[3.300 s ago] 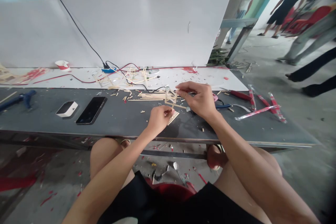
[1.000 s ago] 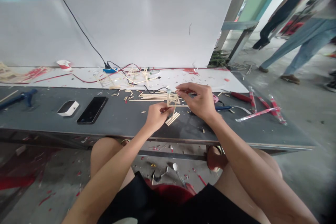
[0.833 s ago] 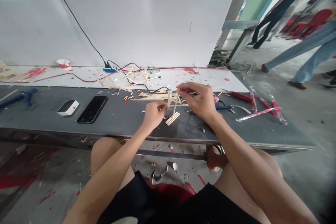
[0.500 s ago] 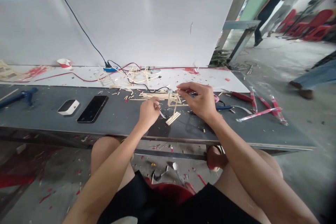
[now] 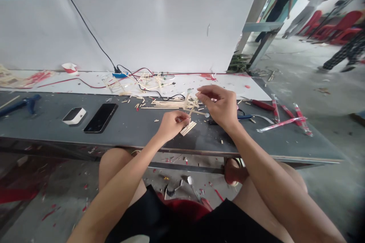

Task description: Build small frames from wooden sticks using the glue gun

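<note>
A small frame of thin wooden sticks (image 5: 191,103) is held above the bench between my two hands. My left hand (image 5: 173,126) is closed, with thumb and fingertips pinching a lower stick of that frame. My right hand (image 5: 221,105) pinches at the frame's upper right side; its fingertips partly cover the spot they grip. A whitish blob (image 5: 207,115) sits at the end of a stick pointing right. Just below lies a short row of cut sticks (image 5: 188,129) on the dark bench. Behind the frame is a pile of longer sticks (image 5: 168,104).
A phone (image 5: 101,118) and a white box (image 5: 74,116) lie left, beyond them a blue tool (image 5: 28,104). Right are a red-handled tool (image 5: 262,104) and red wrapped sticks (image 5: 282,125). A black cable (image 5: 91,32) reaches a blue socket (image 5: 119,74). People walk in the background.
My left hand has moved right and taken hold of the stick frame. The frame has tilted and shifted slightly, while my right hand has risen a little to the right.
</note>
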`<control>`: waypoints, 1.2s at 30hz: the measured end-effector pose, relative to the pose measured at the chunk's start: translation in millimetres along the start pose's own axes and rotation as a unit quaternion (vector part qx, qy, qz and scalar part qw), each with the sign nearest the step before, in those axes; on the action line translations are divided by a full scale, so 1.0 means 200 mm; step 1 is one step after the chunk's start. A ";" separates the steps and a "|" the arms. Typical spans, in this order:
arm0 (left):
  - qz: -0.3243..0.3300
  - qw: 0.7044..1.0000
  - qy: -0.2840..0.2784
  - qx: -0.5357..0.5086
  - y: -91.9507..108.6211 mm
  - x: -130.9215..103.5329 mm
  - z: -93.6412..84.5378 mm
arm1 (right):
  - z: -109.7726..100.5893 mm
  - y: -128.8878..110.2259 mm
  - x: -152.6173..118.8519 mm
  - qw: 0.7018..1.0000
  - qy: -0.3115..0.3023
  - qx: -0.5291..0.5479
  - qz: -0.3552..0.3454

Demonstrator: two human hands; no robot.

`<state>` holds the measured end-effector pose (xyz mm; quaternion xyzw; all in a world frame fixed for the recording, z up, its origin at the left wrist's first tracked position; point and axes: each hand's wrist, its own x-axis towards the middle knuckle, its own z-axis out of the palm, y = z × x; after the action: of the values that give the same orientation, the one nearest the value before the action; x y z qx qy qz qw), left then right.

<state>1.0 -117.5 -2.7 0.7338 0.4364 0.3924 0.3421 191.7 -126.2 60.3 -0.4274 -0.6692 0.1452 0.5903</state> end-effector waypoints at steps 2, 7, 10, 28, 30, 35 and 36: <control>0.007 0.999 0.020 -0.034 0.00 0.00 -0.01 | -0.01 0.02 0.01 0.998 0.022 0.046 0.044; 0.066 0.993 0.077 -0.058 0.02 -0.01 -0.03 | -0.04 0.07 0.05 0.964 0.054 0.195 0.172; 0.130 0.981 0.128 -0.067 0.03 -0.02 -0.03 | -0.05 0.08 0.05 0.929 0.044 0.267 0.253; 0.087 0.959 0.253 -0.093 0.11 -0.06 -0.09 | 0.08 0.06 -0.06 0.819 -0.061 0.357 0.445; 0.065 0.960 0.258 -0.092 0.11 -0.06 -0.11 | 0.09 0.07 -0.07 0.817 -0.076 0.354 0.449; 0.045 0.959 0.258 -0.104 0.11 -0.05 -0.14 | 0.12 0.09 -0.10 0.818 -0.105 0.336 0.455; 0.042 0.960 0.255 -0.106 0.11 -0.04 -0.15 | 0.13 0.10 -0.11 0.821 -0.117 0.332 0.450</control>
<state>-20.0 -128.3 26.7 0.5865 0.4338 0.6245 0.2789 175.2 -122.8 26.0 -0.4393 -0.3777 0.6572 0.4821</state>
